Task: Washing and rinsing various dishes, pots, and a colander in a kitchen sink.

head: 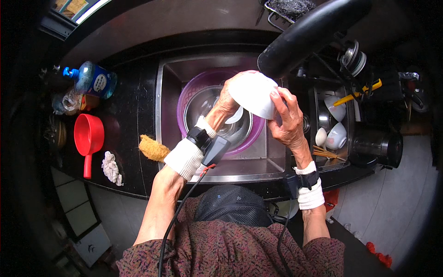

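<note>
A white bowl is held between both of my hands above the sink, its outer side turned up. My left hand grips its left side, with the fingers partly hidden by the bowl. My right hand has its fingers on the bowl's right edge. Beneath them, a metal basin sits inside a purple plastic basin in the stainless steel sink. A white piece of dishware, partly hidden by my left hand, shows over the metal basin.
A yellow fibrous scrubber lies at the sink's left rim. Farther left are a red dipper, a crumpled cloth and a blue pump bottle. The right compartment holds bowls, a white spoon and chopsticks. A black cylindrical object overhangs the sink.
</note>
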A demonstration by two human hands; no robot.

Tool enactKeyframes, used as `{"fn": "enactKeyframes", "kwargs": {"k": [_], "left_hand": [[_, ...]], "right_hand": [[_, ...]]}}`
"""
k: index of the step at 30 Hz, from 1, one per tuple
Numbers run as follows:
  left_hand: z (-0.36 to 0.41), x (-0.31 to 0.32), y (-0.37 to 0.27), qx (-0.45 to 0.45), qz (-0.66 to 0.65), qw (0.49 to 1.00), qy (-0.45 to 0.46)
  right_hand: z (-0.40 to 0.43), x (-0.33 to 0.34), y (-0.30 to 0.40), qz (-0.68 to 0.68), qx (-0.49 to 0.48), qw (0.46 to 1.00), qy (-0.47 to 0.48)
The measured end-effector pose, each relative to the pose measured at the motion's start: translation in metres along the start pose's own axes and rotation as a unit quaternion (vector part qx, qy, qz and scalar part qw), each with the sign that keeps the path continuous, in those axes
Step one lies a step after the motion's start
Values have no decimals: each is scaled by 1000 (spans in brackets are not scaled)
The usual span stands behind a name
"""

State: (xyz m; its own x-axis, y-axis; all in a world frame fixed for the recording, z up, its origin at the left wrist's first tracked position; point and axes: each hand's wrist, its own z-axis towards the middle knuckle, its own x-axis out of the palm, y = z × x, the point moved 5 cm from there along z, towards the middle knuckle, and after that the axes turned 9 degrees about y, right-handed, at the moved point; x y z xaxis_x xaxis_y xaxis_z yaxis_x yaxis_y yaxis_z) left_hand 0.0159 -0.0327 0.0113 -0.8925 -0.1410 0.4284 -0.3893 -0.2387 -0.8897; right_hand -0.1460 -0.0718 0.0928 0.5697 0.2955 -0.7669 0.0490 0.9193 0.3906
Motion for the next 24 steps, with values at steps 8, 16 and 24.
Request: {"fn": "enactKeyframes", "kwargs": {"k": [8, 16, 24], "left_hand": [[-16, 2, 22, -142, -181, 965, -128], [-17, 0, 43, -191, -264, 937, -126], [-23, -11, 52, -211, -300, 926, -88]], "right_hand": [[29, 3, -27, 201, 105, 973, 53], [30, 43, -64, 485, 233, 843, 16], [52, 45, -48, 500, 236, 831, 54]]}}
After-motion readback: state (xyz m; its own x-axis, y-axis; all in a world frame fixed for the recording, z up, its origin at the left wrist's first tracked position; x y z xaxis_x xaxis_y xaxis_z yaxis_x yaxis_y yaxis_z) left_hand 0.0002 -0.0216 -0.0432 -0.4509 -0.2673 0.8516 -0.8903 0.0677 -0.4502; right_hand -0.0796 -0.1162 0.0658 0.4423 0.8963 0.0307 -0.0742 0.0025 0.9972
